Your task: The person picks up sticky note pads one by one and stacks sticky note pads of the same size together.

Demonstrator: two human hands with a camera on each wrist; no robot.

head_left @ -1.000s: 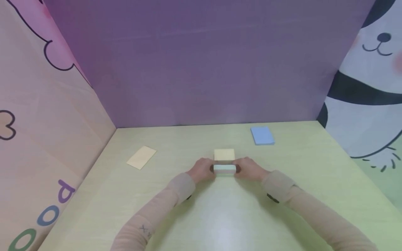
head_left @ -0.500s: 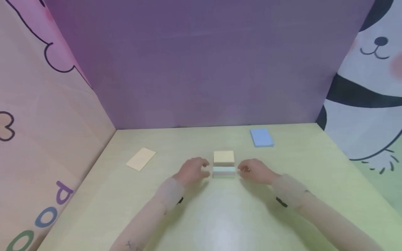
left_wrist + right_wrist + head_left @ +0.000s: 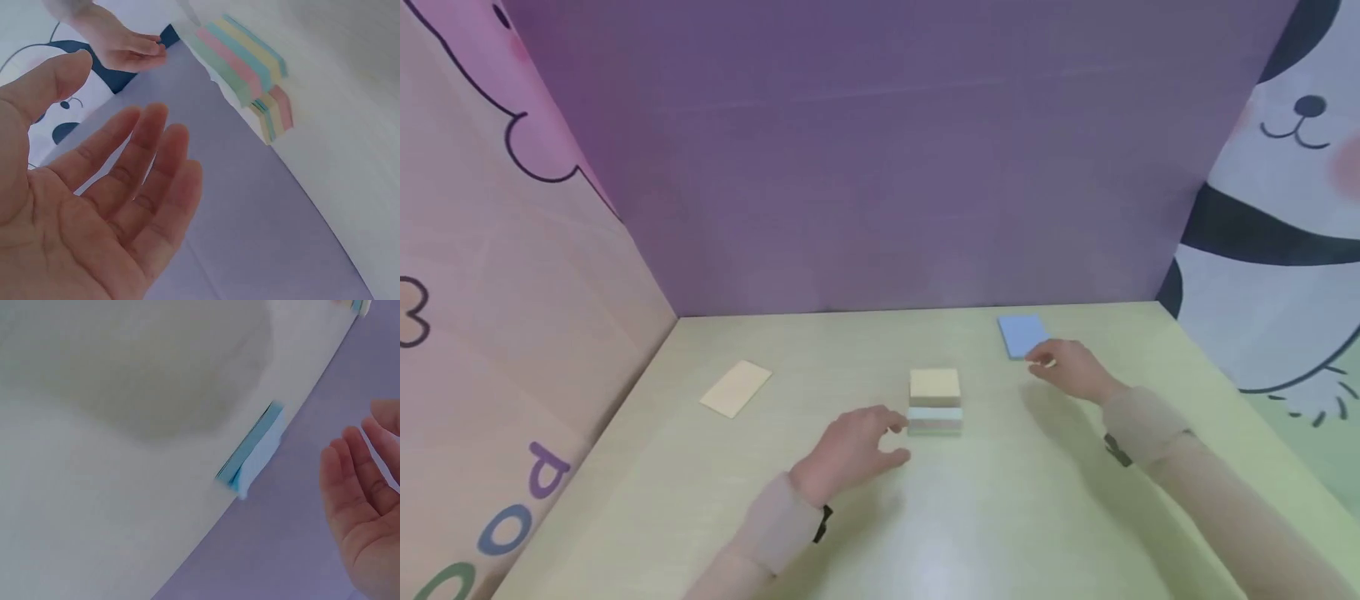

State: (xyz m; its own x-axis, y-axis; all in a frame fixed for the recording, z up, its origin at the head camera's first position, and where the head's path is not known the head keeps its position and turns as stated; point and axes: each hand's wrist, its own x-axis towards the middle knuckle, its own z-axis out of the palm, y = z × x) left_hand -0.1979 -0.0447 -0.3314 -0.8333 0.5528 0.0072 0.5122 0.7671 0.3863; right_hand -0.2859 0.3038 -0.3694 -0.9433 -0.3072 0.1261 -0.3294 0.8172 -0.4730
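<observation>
Near the table's middle stand two striped stacks of paper note pads, one behind the other. The front stack [image 3: 935, 421] has a pale blue top; the rear stack [image 3: 934, 385] is topped in yellow. In the left wrist view the front stack [image 3: 240, 59] shows green, pink, blue and yellow layers. My left hand [image 3: 853, 446] hovers just left of the front stack, fingers spread and holding nothing. Over at the back right, my right hand [image 3: 1075, 368] is held loosely beside the blue note pad [image 3: 1022, 335], partly overlapping its near corner. In the right wrist view nothing is between its fingers [image 3: 350, 481].
A flat yellow sheet or thin pad [image 3: 736, 389] lies at the table's left. A purple backdrop [image 3: 880, 167] rises along the table's far edge. Printed side panels stand left and right, the right panel [image 3: 1270, 275] bearing a panda.
Both hands gripped the front stack's sides, then let go. The right hand has gone right and away toward the blue pad; the left has drawn back slightly to the left. The stacks stay put.
</observation>
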